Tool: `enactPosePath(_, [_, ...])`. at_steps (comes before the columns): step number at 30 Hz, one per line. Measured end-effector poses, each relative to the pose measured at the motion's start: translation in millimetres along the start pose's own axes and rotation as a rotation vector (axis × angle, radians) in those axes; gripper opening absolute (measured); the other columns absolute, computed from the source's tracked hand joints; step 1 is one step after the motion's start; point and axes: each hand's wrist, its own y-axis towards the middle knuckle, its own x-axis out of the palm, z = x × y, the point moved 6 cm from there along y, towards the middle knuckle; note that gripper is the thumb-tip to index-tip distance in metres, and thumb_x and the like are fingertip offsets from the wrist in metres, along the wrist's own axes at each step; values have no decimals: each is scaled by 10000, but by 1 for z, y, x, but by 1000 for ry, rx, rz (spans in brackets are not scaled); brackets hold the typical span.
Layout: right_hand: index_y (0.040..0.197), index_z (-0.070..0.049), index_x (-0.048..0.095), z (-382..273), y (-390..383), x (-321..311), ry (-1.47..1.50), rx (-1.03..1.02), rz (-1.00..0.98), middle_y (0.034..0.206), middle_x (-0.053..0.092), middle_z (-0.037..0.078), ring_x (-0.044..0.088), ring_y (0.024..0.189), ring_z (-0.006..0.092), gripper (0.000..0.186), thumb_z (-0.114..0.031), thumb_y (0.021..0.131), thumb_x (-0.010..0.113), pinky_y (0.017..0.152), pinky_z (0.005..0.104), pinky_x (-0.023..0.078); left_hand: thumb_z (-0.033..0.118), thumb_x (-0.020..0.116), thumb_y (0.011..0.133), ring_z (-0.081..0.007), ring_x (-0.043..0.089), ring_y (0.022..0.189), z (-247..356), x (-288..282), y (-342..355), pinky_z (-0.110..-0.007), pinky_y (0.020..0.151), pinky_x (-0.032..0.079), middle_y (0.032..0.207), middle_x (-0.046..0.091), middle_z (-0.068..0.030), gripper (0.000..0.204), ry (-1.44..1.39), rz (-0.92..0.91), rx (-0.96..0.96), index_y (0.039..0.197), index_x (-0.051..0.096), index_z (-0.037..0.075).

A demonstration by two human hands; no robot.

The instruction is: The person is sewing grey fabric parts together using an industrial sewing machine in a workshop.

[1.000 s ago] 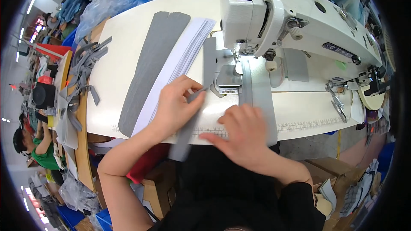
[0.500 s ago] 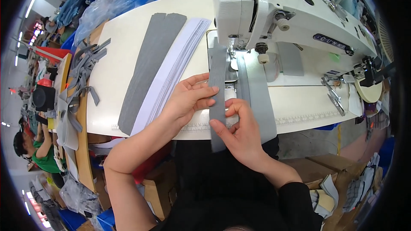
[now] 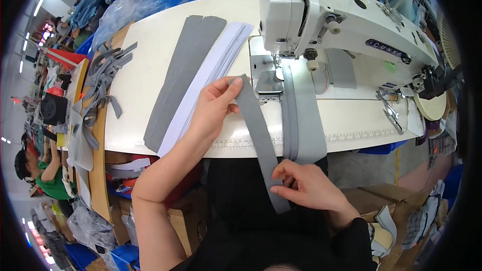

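Note:
A long grey fabric strip (image 3: 257,129) slants down toward me, over the front edge of the white table. Its upper end is pinched between the thumb and fingers of my left hand (image 3: 217,101). Near the lower end, my right hand (image 3: 307,185) grips the strip's right edge with thumb and curled fingers. The white sewing machine (image 3: 346,25) stands to the right of the strip, its metal presser foot and plate (image 3: 268,83) bare of that strip. More grey fabric (image 3: 310,130) lies under the machine head and hangs to the table's edge.
On the table's left lie a stack of dark grey strips (image 3: 183,80) and a stack of pale lilac strips (image 3: 211,80). Grey scraps (image 3: 103,83) hang on a wooden edge. Thread snips (image 3: 389,113) lie at right. Cardboard boxes (image 3: 369,200) stand below; a person (image 3: 47,175) works far left.
The grey strip has come away from the machine plate, toward me. Its upper end has swung left with my left hand, while my right hand has moved down and right along it.

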Motion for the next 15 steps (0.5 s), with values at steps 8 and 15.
enactPosePath(8, [1079, -37, 730, -55, 20, -34, -557, -503, 1056, 920, 683, 63, 642, 826, 259, 233, -134, 878, 799, 653, 340, 506, 129, 815, 936, -94, 689, 760, -15, 34, -25, -247, 674, 620, 875, 725, -41, 160, -4, -167, -58, 1016, 743, 10])
enactPosePath(15, [1029, -34, 763, -33, 30, -36, -203, -426, 1057, 933, 727, 89, 648, 807, 264, 182, -93, 864, 810, 661, 361, 511, 116, 774, 967, -98, 688, 809, -15, 44, -25, -258, 696, 622, 939, 726, -50, 153, -23, -298, -44, 1052, 747, -8])
